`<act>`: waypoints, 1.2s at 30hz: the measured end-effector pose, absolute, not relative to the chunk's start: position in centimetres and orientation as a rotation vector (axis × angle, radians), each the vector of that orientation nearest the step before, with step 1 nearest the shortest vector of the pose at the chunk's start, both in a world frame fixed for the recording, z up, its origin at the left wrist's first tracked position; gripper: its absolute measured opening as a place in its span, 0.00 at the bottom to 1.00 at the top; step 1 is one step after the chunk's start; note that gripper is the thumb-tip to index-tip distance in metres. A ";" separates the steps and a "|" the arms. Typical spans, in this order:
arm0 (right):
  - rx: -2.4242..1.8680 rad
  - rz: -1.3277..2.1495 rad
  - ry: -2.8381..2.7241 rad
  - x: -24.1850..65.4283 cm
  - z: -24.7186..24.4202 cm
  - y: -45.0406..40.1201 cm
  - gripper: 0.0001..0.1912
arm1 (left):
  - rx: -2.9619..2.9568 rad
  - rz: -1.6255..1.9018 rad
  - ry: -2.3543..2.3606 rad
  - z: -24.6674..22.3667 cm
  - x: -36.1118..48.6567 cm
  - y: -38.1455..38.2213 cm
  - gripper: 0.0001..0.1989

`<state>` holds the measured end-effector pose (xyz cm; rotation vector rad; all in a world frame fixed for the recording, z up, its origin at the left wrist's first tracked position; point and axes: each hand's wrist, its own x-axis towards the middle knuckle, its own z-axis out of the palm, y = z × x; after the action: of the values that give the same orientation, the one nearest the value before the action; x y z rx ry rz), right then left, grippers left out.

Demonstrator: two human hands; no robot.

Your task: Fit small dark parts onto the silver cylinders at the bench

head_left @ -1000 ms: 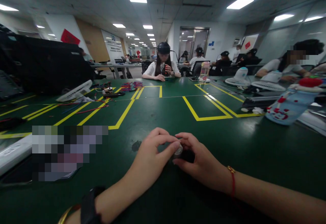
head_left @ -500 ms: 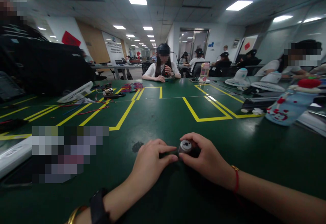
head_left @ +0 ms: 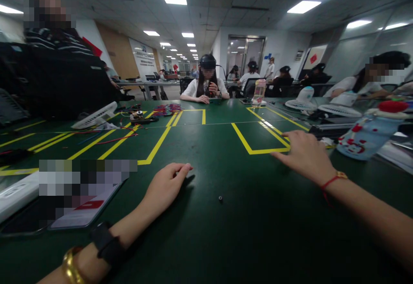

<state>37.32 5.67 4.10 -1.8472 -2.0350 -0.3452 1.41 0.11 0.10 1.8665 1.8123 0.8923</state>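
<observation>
My left hand (head_left: 168, 183) rests low over the green table (head_left: 245, 232), its fingers curled and its thumb pressed close to the index finger. Whatever may be between those fingertips is hidden. My right hand (head_left: 308, 155) is farther off to the right, above the yellow tape; its thumb and index finger are apart and no object shows between them. On the tabletop between both hands lies a small dark cylindrical piece (head_left: 220, 199) with a hole in its top, touched by neither. The larger silver metal cylinder is out of sight.
A phone-like slab (head_left: 80, 215) and a white bar (head_left: 19, 193) lie at the left. Wires (head_left: 166, 110) and a white fan (head_left: 97, 116) are farther back. A blue bottle (head_left: 369, 135) stands at right. Across the table sits a person (head_left: 204, 88).
My right hand has left the silver cylinder's spot and moved right and away; that cylinder no longer shows. My left hand has drawn left and its fingers have closed. The small dark piece is now visible.
</observation>
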 end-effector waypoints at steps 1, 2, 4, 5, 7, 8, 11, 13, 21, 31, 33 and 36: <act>-1.678 -0.330 -2.103 35.2 3.8 4.2 0.30 | 1.872 0.885 1.809 0.0 1.6 0.1 0.23; -1.489 -0.230 -2.208 33.1 3.4 2.7 0.25 | 1.873 0.878 1.810 0.0 1.7 0.0 0.23; -1.174 0.008 -2.420 29.1 2.4 0.1 0.24 | 1.868 0.873 1.808 -0.1 1.7 0.0 0.22; -1.062 0.088 -2.502 27.6 1.8 -0.9 0.22 | 1.867 0.875 1.805 0.0 1.7 -0.1 0.22; -0.966 0.142 -2.603 26.0 1.1 -1.7 0.15 | 1.872 0.878 1.793 0.0 1.6 -0.1 0.22; -0.974 0.136 -2.618 25.9 1.0 -1.6 0.12 | 1.875 0.879 1.789 0.0 1.5 -0.1 0.22; -1.185 0.000 -2.545 28.4 2.1 0.4 0.13 | 1.879 0.883 1.787 0.1 1.6 -0.2 0.23; -1.446 -0.241 -2.404 31.3 3.6 2.2 0.16 | 1.878 0.879 1.788 0.1 1.6 -0.2 0.23; -2.376 -0.363 -1.971 39.7 7.2 5.8 0.19 | 1.864 0.856 1.795 -0.1 1.6 0.0 0.22; -2.428 -0.223 -1.892 40.7 7.3 6.5 0.18 | 1.855 0.861 1.789 -0.1 1.6 -0.1 0.22; -2.417 -0.196 -1.909 41.1 7.3 6.8 0.18 | 1.855 0.864 1.788 -0.1 1.6 -0.1 0.22; -2.417 -0.170 -1.907 41.3 7.4 6.8 0.22 | 1.858 0.868 1.780 -0.2 1.5 -0.1 0.22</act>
<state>41.30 6.81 7.37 -2.4168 -1.9069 -0.1701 1.49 -0.12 -0.21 1.8579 1.7801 0.8675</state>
